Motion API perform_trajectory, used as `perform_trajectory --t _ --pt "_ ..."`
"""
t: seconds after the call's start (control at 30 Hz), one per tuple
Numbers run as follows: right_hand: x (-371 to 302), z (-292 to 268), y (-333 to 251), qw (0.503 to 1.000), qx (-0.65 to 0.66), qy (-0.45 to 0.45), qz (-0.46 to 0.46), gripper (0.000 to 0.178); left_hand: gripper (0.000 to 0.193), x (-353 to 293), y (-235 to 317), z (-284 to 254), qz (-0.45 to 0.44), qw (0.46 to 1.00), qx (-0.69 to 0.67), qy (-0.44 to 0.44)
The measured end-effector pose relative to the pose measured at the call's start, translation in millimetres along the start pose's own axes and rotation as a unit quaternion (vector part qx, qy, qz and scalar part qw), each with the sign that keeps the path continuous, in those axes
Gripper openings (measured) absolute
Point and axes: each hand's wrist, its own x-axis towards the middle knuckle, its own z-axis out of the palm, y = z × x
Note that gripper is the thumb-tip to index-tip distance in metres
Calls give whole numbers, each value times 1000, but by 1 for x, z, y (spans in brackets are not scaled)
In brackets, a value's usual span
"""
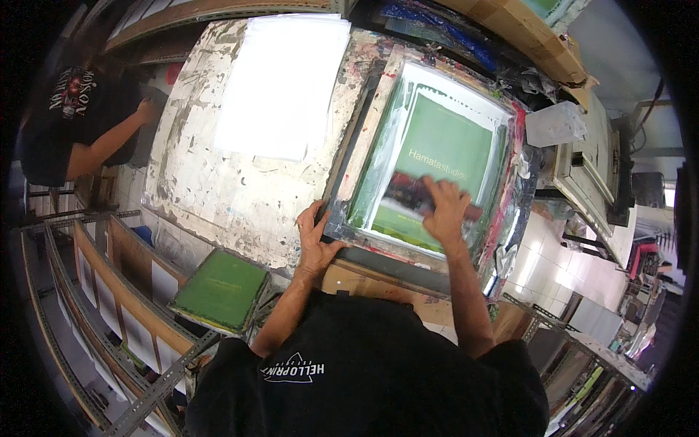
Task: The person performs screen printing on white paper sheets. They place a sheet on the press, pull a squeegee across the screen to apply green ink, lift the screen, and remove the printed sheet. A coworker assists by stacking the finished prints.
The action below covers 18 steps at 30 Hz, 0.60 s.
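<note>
A screen printing frame lies on the right part of the worktable, its mesh carrying a green rectangular design with pale lettering. My right hand is closed round a dark red squeegee, which is blurred by motion and lies across the lower part of the design. Green ink shows along the near end of the mesh. At the frame's near left corner is my left hand, its fingers along the side edge and its thumb by the front edge, gripping that corner.
A stack of white paper sheets lies on the paint-stained table. Below left, a green screen rests beside a rack of boards. Another person is at the far left. A translucent plastic container stands to the right.
</note>
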Motion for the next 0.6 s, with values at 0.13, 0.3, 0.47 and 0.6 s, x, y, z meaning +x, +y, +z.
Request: perform_trajectory --t 0.13,0.3,0.47,0.6 --pt "84 -1 51 996 -29 83 -19 80 87 -3 -2 -1 -16 1000 -21 -11" --pt "186 -9 109 994 -60 90 2 83 86 -6 -1 -4 -30 999 -21 -22" --pt "239 -15 144 993 -32 105 -45 84 87 -9 -3 -2 -22 999 -27 -13" --pt "257 -38 145 998 40 58 -8 72 87 -6 -1 -7 0 1000 -26 -10"
